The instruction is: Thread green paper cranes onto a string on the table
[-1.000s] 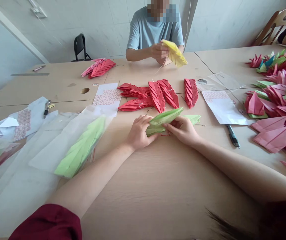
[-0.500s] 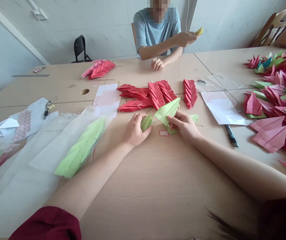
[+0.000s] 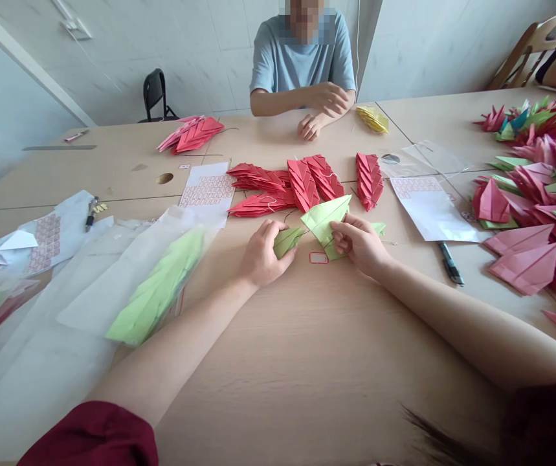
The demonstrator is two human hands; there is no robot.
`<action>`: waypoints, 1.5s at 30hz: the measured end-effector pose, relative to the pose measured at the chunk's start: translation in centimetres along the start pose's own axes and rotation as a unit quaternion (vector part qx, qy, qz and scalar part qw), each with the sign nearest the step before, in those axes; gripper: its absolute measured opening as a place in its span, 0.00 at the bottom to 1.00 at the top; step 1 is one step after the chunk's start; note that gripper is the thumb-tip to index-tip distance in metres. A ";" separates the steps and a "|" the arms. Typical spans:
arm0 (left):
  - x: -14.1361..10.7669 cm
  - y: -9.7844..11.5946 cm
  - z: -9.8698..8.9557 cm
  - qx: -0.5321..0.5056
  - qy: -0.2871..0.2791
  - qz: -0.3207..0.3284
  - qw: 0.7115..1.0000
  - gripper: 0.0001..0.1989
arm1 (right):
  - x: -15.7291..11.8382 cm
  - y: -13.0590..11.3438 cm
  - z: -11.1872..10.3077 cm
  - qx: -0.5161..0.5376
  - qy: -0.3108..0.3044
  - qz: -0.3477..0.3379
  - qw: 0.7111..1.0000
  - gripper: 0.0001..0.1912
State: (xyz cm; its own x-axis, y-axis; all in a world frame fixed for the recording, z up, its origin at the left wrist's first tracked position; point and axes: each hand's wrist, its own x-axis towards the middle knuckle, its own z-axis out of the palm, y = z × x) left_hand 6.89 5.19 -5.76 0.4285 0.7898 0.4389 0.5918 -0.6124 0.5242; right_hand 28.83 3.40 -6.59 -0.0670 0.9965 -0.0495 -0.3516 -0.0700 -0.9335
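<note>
Holding a small green fold (image 3: pixel 287 242) in the left grip (image 3: pixel 262 256), wrapped by curled fingers and thumb. Pinching a larger green fold (image 3: pixel 325 217) in the right grip (image 3: pixel 361 244), tip aimed up and right. Over the tabletop (image 3: pixel 278 375) in both cases, just nearer than the red bundles (image 3: pixel 301 184). Seen overlapping a second ago; now parted, almost meeting at the near edges; cannot tell whether touching. Little changed from half a second ago, save for poking slightly farther right on the left side. Changed most at the far side: find the yellow bundle (image 3: pixel 373 120) lying on the tabletop now, after being held out in the co-worker's hand (image 3: pixel 331 99); see that hand drawn back over the other. Unmoved: red bundles and, to the left, bagged green bundle (image 3: pixel 161 285).
</note>
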 end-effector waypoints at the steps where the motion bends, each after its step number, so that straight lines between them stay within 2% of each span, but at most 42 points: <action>1: 0.0 0.0 0.0 0.003 -0.004 0.005 1.000 0.14 | 0.0 0.0 0.0 0.003 0.000 -0.003 1.000 0.17; 9: -0.1 0.1 0.0 0.001 -0.004 0.022 1.000 0.14 | -0.2 -0.2 0.2 -0.043 0.008 0.017 0.999 0.21; 16: -0.2 0.1 0.2 -0.022 0.010 0.048 0.999 0.16 | -0.7 -0.5 0.7 -0.119 0.040 0.026 0.992 0.23; 20: -0.1 0.2 0.3 -0.025 0.022 0.059 0.998 0.17 | -0.8 -0.6 0.8 -0.135 0.042 0.025 0.990 0.23; 27: -0.1 0.2 0.3 -0.044 0.007 0.070 0.997 0.17 | -0.4 -0.1 0.3 -0.133 0.048 0.021 0.990 0.23; 32: -0.1 0.2 0.3 -0.067 0.002 0.059 0.996 0.19 | -0.4 -0.1 0.2 -0.145 0.041 0.024 0.988 0.24; 39: 0.1 0.4 0.1 -0.100 -0.020 0.002 0.995 0.21 | -0.4 -0.1 0.2 -0.146 0.035 0.019 0.989 0.24; 45: 0.1 0.4 0.1 -0.107 -0.025 0.002 0.994 0.21 | -0.5 0.0 0.1 -0.160 0.027 0.012 0.987 0.24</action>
State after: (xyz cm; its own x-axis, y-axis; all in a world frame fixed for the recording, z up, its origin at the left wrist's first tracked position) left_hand 7.24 5.05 -5.57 0.4668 0.7850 0.4074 0.4331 -0.6045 0.6686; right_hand 28.76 2.93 -6.49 -0.0190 0.9962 -0.0847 -0.0372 -0.0853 -0.9957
